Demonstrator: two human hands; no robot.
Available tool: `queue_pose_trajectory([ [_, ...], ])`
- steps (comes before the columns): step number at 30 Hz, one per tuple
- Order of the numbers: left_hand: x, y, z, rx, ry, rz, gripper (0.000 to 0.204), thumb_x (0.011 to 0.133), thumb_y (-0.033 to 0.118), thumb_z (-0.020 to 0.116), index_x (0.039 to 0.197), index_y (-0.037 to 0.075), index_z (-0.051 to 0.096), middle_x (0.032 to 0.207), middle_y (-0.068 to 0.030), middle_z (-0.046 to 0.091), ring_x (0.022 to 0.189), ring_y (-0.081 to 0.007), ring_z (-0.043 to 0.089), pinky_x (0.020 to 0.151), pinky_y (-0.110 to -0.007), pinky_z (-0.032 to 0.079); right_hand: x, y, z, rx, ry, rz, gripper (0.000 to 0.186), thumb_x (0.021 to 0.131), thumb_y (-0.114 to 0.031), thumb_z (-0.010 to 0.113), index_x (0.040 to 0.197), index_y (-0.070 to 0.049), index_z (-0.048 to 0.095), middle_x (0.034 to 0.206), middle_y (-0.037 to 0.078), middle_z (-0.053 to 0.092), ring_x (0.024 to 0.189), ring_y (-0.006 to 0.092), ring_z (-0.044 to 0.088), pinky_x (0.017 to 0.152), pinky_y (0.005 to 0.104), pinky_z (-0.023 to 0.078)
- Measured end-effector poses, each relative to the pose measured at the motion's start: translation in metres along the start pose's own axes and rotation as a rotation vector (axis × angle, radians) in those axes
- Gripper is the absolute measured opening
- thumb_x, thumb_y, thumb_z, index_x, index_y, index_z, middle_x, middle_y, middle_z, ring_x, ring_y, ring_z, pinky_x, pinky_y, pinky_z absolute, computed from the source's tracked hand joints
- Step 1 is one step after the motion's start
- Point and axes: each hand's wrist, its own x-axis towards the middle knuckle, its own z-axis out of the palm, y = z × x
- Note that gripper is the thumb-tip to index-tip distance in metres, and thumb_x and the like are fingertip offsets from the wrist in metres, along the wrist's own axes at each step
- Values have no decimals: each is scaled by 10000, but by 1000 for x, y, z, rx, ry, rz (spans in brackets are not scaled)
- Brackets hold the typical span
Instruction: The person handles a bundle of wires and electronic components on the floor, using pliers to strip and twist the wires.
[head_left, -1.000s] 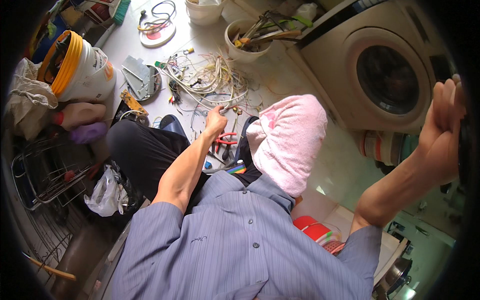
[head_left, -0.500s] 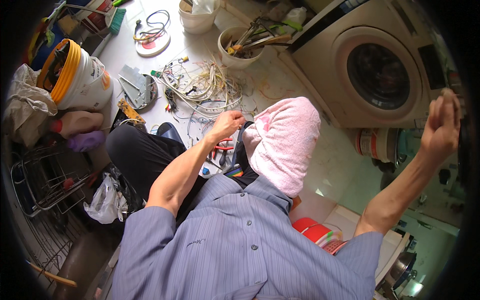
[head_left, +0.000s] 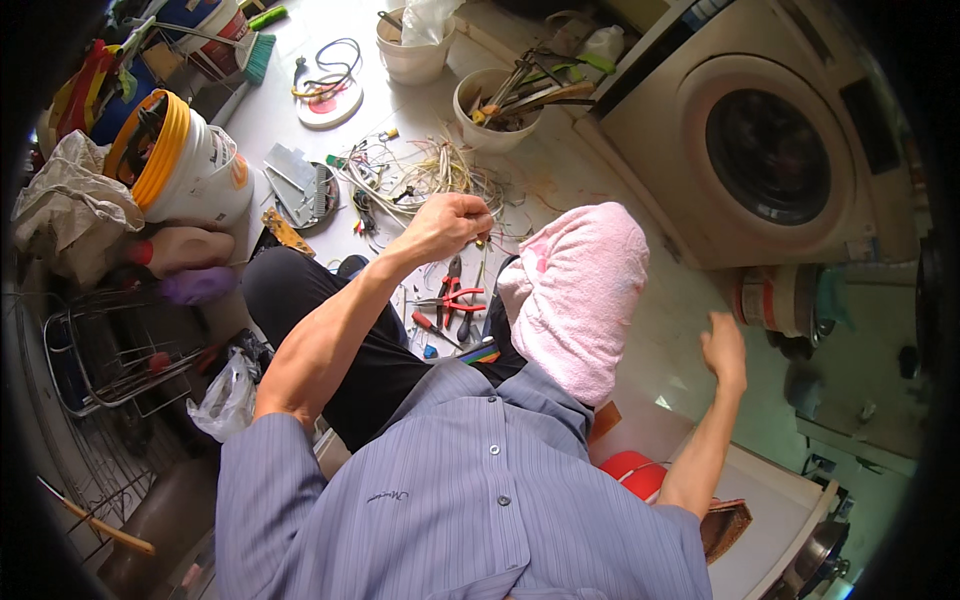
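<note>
My left hand [head_left: 455,222] is raised over the floor among my legs, fingers curled together above small gold-coloured bits [head_left: 481,243]; what it holds is unclear. Beneath it lie red-handled pliers [head_left: 462,298], a red screwdriver [head_left: 429,324] and other small tools. Just beyond is a tangle of white wires [head_left: 435,175]. A pink towel [head_left: 580,295] covers my right knee. My right hand [head_left: 724,345] is out to the right beside that knee, fingers loosely bent and apart, holding nothing visible.
Buckets [head_left: 495,112] of tools stand ahead, a white-and-yellow bucket [head_left: 200,180] at left, near a metal rack [head_left: 110,355]. A washing machine [head_left: 760,155] is at right. A metal plate [head_left: 295,185], a coiled cord [head_left: 330,75] and a broom [head_left: 255,55] lie farther off.
My right hand has come down and leftward from the far right edge beside the washing machine. My left hand has shifted up a little from the tools, fingers curled.
</note>
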Motion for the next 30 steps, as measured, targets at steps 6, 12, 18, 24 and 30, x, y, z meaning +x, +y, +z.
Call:
queue_pose_trajectory([
  [6, -6, 20, -7, 108, -87, 102, 225, 945, 230, 681, 961, 8, 721, 820, -97, 683, 737, -168, 597, 714, -338, 483, -28, -182, -115, 865, 319, -657, 463, 861, -46, 694, 1318, -92, 634, 1325, 100, 627, 1141, 253, 650, 833, 355, 571],
  [12, -15, 32, -15, 17, -207, 110, 212, 940, 110, 699, 1109, -19, 709, 941, -43, 752, 882, -75, 629, 831, -278, 529, -3, -305, -70, 670, 52, -1097, 741, 809, -211, 780, 1445, -22, 450, 1407, 272, 512, 1206, 452, 587, 1024, 473, 498],
  [18, -19, 36, -21, 15, -159, 91, 223, 974, 179, 684, 1089, -9, 717, 840, -30, 721, 792, -75, 604, 756, -274, 514, 9, -302, -47, 619, -101, -944, 440, 849, -225, 722, 1218, -18, 600, 1009, 261, 695, 971, 450, 665, 851, 518, 522],
  [24, -16, 40, -22, -230, -201, 8, 242, 994, 255, 658, 900, 37, 706, 802, 20, 676, 754, -54, 555, 688, -237, 452, 8, -288, -53, 657, -20, -958, 166, 944, -210, 646, 955, -80, 748, 840, 190, 706, 731, 352, 684, 665, 418, 525],
  [30, -6, 4, -21, -269, -307, 82, 216, 983, 227, 680, 963, 14, 710, 858, -1, 702, 812, -65, 609, 751, -245, 493, 12, -276, -69, 1129, -210, -844, 141, 967, -116, 677, 1010, 2, 741, 812, 58, 725, 708, 102, 619, 657, 273, 506],
])
